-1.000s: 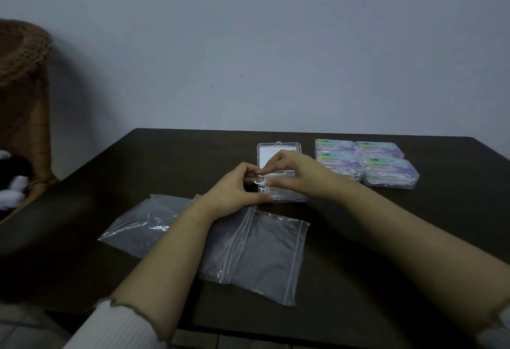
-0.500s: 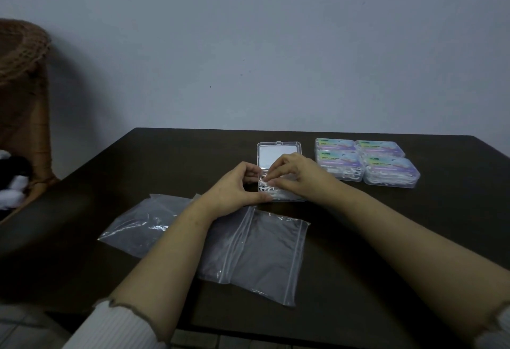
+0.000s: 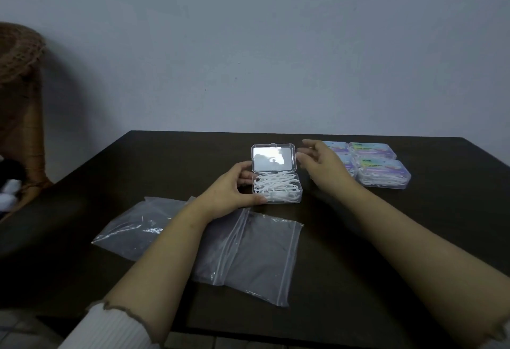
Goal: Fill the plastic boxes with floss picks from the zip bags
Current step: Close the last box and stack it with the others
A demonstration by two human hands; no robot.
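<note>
A big dark table (image 3: 358, 238) fills most of the view, with a plain wall behind it. A brown wicker chair (image 3: 19, 100) stands at the far left.

Two see-through zip bags lie flat on the table, near the person. The bigger-looking zip bag (image 3: 256, 255) is in the middle, under the left arm. The other zip bag (image 3: 135, 224) sits to its left, and the two overlap a little.

Closed plastic boxes (image 3: 380, 169) with colorful labels sit in a group at the far right, touching each other. White picks show through their sides.

In the middle stands an open plastic box (image 3: 276, 186). Its clear lid (image 3: 273, 158) stands up at the back. The box is full of white floss picks (image 3: 276, 188).

The left hand (image 3: 229, 194) holds the left side of the open box, with the thumb and fingers curled around its edge. The right hand (image 3: 323, 163) floats just right of the lid, fingers loose and spread, holding nothing.
</note>
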